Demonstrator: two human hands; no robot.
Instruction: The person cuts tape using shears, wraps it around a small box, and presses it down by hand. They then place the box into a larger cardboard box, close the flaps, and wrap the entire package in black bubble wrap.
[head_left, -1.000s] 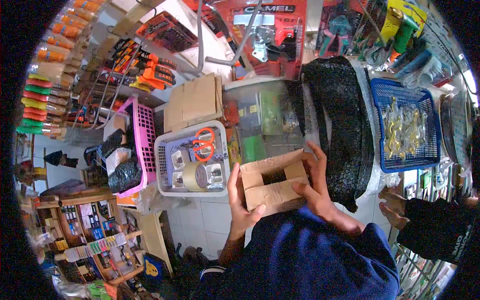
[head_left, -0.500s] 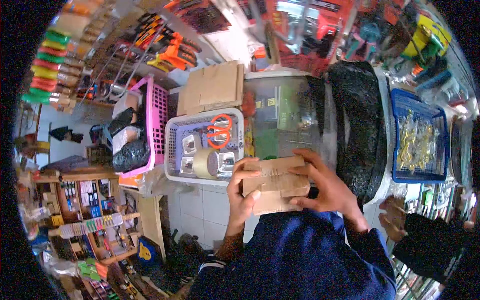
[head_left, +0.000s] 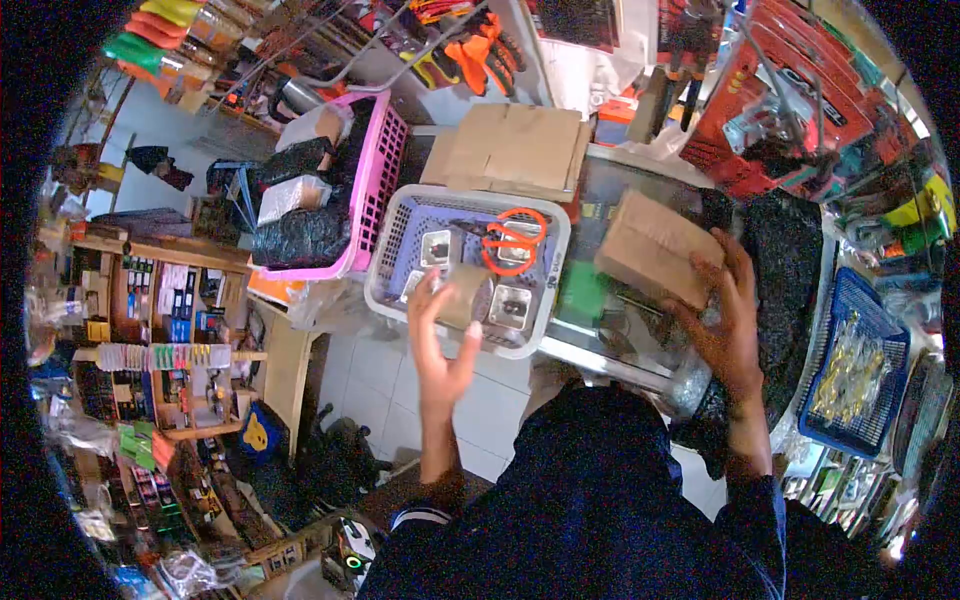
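Observation:
My right hand [head_left: 728,325] grips the near right edge of a small brown cardboard box [head_left: 655,248], which sits over the glass-topped counter. My left hand [head_left: 442,350] is off the box, thumb and fingers spread, its fingertips right at a wide roll of tape [head_left: 463,297]. That roll lies in a grey-rimmed basket [head_left: 375,270] with a purple bottom. Beside the tape in the basket are orange-handled scissors [head_left: 512,242] and several small silvery square pieces [head_left: 511,308].
Flattened cardboard [head_left: 515,145] lies behind the basket. To the left stands a pink basket [head_left: 375,190] of black-wrapped packages. Black plastic wrap [head_left: 785,290] covers the counter's right side, beyond which is a blue basket [head_left: 815,400] with gold-coloured packets. Tools hang along the back.
My left hand has let go of the box and moved left to the tape roll. With the right hand on it, the box has shifted away from my body over the counter. The view has turned.

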